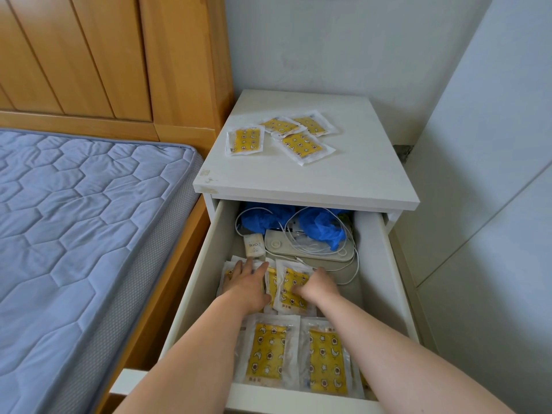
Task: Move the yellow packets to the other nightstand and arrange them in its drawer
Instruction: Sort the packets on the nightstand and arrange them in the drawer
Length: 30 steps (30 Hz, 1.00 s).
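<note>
Your arms reach to mid-frame: left grip [248, 283] flat, fingers straight; right grip [318, 286] curled on a packet [289, 277].

Wooden headboard [89, 55] noted at 11 o'clock. Blue quilted mattress [74, 219] at 9, set in a wooden bed frame [167, 294]. Pale wall [328, 40] seen at 12, white panel [493, 174] at 3. White nightstand [328, 186] placed in the corner. Light soft, even.
</note>
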Each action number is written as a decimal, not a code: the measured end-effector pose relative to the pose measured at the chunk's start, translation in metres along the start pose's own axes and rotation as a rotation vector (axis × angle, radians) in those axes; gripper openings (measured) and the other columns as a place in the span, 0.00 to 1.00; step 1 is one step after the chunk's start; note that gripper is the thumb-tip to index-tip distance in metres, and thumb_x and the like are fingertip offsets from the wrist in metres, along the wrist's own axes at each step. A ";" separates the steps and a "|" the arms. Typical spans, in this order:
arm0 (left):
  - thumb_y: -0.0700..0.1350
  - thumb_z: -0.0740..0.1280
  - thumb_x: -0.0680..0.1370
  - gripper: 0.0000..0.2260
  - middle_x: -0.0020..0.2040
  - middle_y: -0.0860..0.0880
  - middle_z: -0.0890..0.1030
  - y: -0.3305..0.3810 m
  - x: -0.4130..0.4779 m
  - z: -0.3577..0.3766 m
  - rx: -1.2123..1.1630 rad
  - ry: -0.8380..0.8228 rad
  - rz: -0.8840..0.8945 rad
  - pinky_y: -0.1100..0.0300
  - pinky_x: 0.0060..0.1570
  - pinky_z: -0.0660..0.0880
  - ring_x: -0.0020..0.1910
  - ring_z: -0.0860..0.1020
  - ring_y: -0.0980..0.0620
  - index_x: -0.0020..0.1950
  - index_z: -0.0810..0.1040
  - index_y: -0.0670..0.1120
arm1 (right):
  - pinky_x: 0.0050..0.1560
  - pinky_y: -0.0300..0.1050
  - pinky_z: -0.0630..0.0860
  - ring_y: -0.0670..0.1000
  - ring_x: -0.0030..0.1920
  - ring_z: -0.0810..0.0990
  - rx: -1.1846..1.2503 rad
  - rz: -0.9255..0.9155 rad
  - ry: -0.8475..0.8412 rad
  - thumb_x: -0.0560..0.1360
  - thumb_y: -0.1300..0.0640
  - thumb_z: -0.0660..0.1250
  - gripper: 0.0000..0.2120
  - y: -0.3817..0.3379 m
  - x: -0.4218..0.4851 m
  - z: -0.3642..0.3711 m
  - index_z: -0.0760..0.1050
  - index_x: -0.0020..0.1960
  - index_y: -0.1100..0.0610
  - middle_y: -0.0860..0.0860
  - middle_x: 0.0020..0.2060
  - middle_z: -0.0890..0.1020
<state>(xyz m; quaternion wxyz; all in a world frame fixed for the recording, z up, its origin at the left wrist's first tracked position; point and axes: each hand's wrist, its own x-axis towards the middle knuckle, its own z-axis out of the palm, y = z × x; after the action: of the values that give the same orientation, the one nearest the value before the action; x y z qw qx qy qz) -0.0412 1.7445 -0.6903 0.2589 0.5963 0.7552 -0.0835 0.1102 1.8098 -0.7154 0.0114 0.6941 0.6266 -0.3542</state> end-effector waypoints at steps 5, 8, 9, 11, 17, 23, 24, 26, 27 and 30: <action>0.54 0.62 0.79 0.35 0.79 0.47 0.42 0.001 0.000 -0.001 -0.003 0.036 0.013 0.44 0.74 0.48 0.78 0.42 0.44 0.79 0.44 0.55 | 0.62 0.49 0.73 0.57 0.65 0.71 -0.051 -0.025 0.028 0.70 0.44 0.72 0.37 0.003 -0.001 -0.003 0.62 0.70 0.61 0.58 0.66 0.69; 0.54 0.62 0.79 0.34 0.79 0.47 0.44 0.003 -0.001 -0.004 -0.010 0.074 0.027 0.44 0.74 0.49 0.78 0.43 0.44 0.79 0.45 0.55 | 0.62 0.49 0.72 0.58 0.66 0.70 -0.079 -0.071 0.069 0.72 0.47 0.70 0.35 0.003 -0.003 -0.006 0.61 0.71 0.60 0.58 0.67 0.67; 0.54 0.62 0.79 0.34 0.79 0.47 0.45 0.005 -0.002 -0.007 -0.006 0.095 0.035 0.44 0.74 0.49 0.78 0.44 0.44 0.79 0.46 0.54 | 0.62 0.50 0.72 0.58 0.66 0.69 -0.087 -0.082 0.081 0.73 0.48 0.70 0.33 0.002 -0.005 -0.008 0.61 0.71 0.60 0.58 0.67 0.67; 0.53 0.62 0.79 0.33 0.79 0.47 0.46 0.010 -0.005 -0.014 -0.003 0.149 0.057 0.43 0.74 0.49 0.78 0.44 0.44 0.79 0.49 0.53 | 0.61 0.51 0.72 0.58 0.67 0.68 -0.078 -0.098 0.110 0.73 0.50 0.69 0.32 -0.001 -0.009 -0.014 0.61 0.72 0.59 0.58 0.67 0.67; 0.52 0.62 0.80 0.29 0.79 0.47 0.52 0.029 -0.018 -0.033 -0.058 0.303 0.143 0.47 0.75 0.55 0.78 0.49 0.46 0.78 0.55 0.51 | 0.58 0.49 0.73 0.58 0.62 0.72 0.054 -0.218 0.178 0.73 0.49 0.67 0.29 -0.010 -0.026 -0.056 0.63 0.70 0.58 0.57 0.65 0.69; 0.48 0.60 0.80 0.24 0.76 0.50 0.61 0.047 -0.038 -0.066 -0.178 0.497 0.232 0.53 0.72 0.60 0.75 0.57 0.50 0.76 0.61 0.50 | 0.51 0.46 0.74 0.53 0.54 0.76 0.093 -0.363 0.227 0.72 0.53 0.65 0.23 -0.020 -0.056 -0.103 0.69 0.66 0.56 0.54 0.62 0.73; 0.47 0.60 0.80 0.23 0.75 0.51 0.63 0.051 -0.042 -0.074 -0.198 0.529 0.249 0.54 0.71 0.62 0.74 0.59 0.50 0.76 0.62 0.49 | 0.50 0.47 0.75 0.53 0.52 0.77 0.100 -0.383 0.242 0.72 0.53 0.65 0.21 -0.023 -0.061 -0.110 0.71 0.64 0.57 0.54 0.60 0.75; 0.46 0.60 0.80 0.21 0.71 0.51 0.69 0.056 -0.048 -0.088 -0.239 0.594 0.289 0.56 0.67 0.65 0.71 0.64 0.51 0.74 0.66 0.49 | 0.48 0.48 0.75 0.55 0.51 0.78 0.102 -0.407 0.260 0.72 0.56 0.65 0.18 -0.031 -0.072 -0.125 0.74 0.61 0.59 0.55 0.55 0.78; 0.45 0.61 0.80 0.20 0.69 0.52 0.72 0.057 -0.051 -0.096 -0.256 0.630 0.311 0.57 0.65 0.67 0.68 0.67 0.51 0.72 0.68 0.48 | 0.46 0.47 0.75 0.55 0.49 0.78 0.101 -0.423 0.268 0.73 0.56 0.66 0.17 -0.035 -0.076 -0.133 0.75 0.60 0.60 0.56 0.52 0.80; 0.42 0.61 0.80 0.16 0.64 0.51 0.77 0.058 -0.057 -0.120 -0.289 0.756 0.353 0.59 0.61 0.69 0.64 0.71 0.52 0.67 0.74 0.47 | 0.42 0.42 0.73 0.49 0.45 0.76 0.107 -0.483 0.319 0.73 0.57 0.66 0.12 -0.048 -0.083 -0.154 0.76 0.56 0.57 0.49 0.47 0.79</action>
<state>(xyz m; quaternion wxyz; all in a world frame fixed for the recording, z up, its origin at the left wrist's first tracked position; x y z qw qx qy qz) -0.0123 1.7638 -0.5496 0.0555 0.6626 0.6873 0.2924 0.1442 1.8195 -0.5380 -0.2087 0.5714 0.7479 -0.2656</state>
